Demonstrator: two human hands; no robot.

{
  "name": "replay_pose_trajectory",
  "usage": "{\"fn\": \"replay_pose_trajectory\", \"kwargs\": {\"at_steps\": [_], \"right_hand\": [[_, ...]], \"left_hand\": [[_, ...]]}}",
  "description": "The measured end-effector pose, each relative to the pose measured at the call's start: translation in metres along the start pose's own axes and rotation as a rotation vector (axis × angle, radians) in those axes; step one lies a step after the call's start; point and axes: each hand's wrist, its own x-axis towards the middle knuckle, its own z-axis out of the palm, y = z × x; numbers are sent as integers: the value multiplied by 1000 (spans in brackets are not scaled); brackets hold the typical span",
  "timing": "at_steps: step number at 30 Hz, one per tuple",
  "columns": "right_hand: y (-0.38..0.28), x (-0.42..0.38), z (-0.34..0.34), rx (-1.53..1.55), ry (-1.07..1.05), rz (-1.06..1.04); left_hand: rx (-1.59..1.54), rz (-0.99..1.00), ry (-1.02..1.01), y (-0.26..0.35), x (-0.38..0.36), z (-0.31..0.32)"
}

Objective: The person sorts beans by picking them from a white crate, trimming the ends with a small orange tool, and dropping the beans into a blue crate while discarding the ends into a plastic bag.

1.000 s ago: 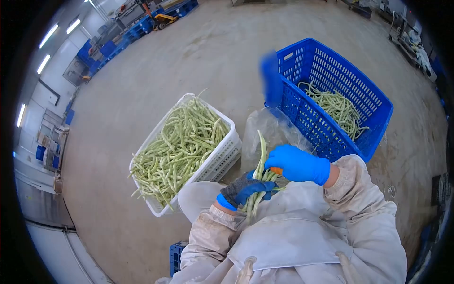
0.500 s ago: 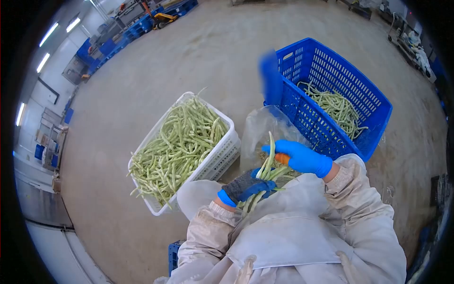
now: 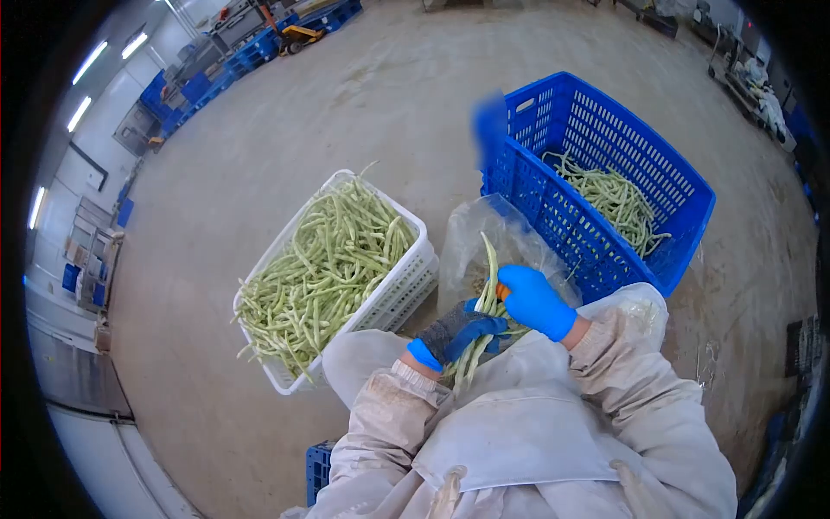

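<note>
My left hand, in a grey and blue glove, is closed around a small bunch of long green beans held over my lap. The beans stick out above and below the fist. My right hand, in a blue glove, is closed on a small tool with an orange handle. It is right against the upper part of the bunch; the tool's working end is hidden. Beyond the hands lies a clear plastic bag with small scraps in it.
To the left, a white crate is heaped with green beans. A blue crate at the right holds a smaller pile of beans. Part of another blue crate shows beside my legs. A yellow pallet jack stands far back.
My right hand has come down and left, closer to the left hand, with the orange handle now beside the beans. The left hand has shifted slightly right and up with the bunch.
</note>
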Motion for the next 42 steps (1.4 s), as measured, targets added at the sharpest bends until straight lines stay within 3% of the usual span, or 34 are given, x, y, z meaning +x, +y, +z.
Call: {"fn": "replay_pose_trajectory", "kwargs": {"at_steps": [2,5,7,8,10,11,13,14,16,20,22,23,25,27,28,30,31,32,34,36,38,42], "right_hand": [[26,5,11,321,205,308],[85,10,-12,158,181,404],[88,3,-27,114,223,171],[69,7,-43,109,221,169],[14,17,-74,-66,374,-368],[7,19,-80,-65,371,-364],[1,22,-88,-224,75,-539],[2,23,-90,-225,77,-537],[3,25,-92,-344,-251,-377],[10,21,-85,-428,-284,-375],[28,14,-63,-184,73,-353],[36,14,-57,-185,71,-352],[56,13,-49,327,435,72],[104,10,-57,205,556,230],[124,6,-61,212,497,216],[130,-9,-61,-207,404,-64],[120,-13,-58,-206,403,-66],[101,-17,-53,-74,377,-65],[56,-22,-52,59,348,-61],[9,-29,-55,517,36,129],[-5,-37,-40,550,11,77],[-10,-48,-31,632,-54,44]], "left_hand": [[68,-14,-3,-4,2,-2],[75,-26,-22,-6,-6,-5],[30,-13,-29,-16,-5,-11],[28,-8,-31,-19,-1,-15],[174,-34,-36,-24,5,-18],[172,-37,-39,-20,3,-16],[242,-42,-46,-9,0,-13],[244,-42,-48,-6,0,-14],[254,-12,-79,-4,-2,-14],[253,-2,-59,-4,-5,-15],[276,-28,-10,-3,-3,-17],[263,-33,-2,-1,-1,-18],[180,5,-6,6,-8,-13],[132,-3,1,8,-12,-19],[130,-15,11,2,-10,-23],[-310,110,147,-12,-1,-28],[-418,277,93,-19,1,-33],[-420,282,92,-17,4,-31],[-710,428,229,-12,15,-22],[-782,438,272,-16,21,-21],[-987,509,296,-11,22,-14],[-1061,553,339,-14,25,-15]]}}
